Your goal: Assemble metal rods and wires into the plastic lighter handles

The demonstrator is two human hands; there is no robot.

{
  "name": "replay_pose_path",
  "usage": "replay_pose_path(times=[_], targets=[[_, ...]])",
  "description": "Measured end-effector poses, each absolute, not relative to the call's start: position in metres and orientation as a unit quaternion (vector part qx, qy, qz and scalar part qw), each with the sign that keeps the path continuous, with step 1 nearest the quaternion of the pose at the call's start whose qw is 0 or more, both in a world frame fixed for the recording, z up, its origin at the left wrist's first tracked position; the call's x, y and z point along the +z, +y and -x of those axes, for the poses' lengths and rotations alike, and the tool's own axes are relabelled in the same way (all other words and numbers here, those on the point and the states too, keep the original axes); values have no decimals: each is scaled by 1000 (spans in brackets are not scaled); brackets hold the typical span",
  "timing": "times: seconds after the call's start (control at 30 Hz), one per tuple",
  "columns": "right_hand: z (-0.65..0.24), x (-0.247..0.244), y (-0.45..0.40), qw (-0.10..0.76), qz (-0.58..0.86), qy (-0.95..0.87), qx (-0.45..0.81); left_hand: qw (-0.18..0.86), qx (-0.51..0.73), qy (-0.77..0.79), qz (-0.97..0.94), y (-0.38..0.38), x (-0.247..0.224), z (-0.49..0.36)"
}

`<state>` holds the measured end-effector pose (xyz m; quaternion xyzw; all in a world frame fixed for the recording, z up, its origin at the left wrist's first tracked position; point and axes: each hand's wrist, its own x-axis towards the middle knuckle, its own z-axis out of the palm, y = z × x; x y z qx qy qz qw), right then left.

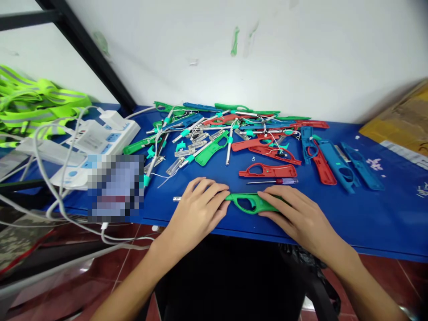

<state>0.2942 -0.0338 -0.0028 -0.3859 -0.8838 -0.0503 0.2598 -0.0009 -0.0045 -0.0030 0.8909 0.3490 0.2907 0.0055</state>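
A green gas lighter casing (pixel 245 203) with a trigger opening lies crosswise between my hands at the front of the blue table. My left hand (pixel 200 207) closes its fingers around the narrow nozzle end. The wider handle end is gripped by my right hand (pixel 294 211), whose fingers hide part of it. Just behind sits a screwdriver (pixel 272 182) with a clear red-and-purple handle. Beyond it lies a red casing half (pixel 267 170) with its hollow side showing. A small metal piece (pixel 177 199) is beside my left hand.
Lighter parts with metal tubes, wires and clear tanks pile up behind (pixel 200 140). Blue casing halves (pixel 337 162) and small screws (pixel 421 191) lie right, near a cardboard box (pixel 401 120). Left are a power strip (pixel 75 171), white cables, a blurred-out phone (pixel 117 187) and yellow reflective straps (pixel 40 102).
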Motion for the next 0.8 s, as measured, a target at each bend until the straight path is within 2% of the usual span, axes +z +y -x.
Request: replay_pose_path(times=[0.8], targets=[[-294, 5, -35, 276, 445, -839, 148, 39, 261, 367, -892, -7, 4, -3]])
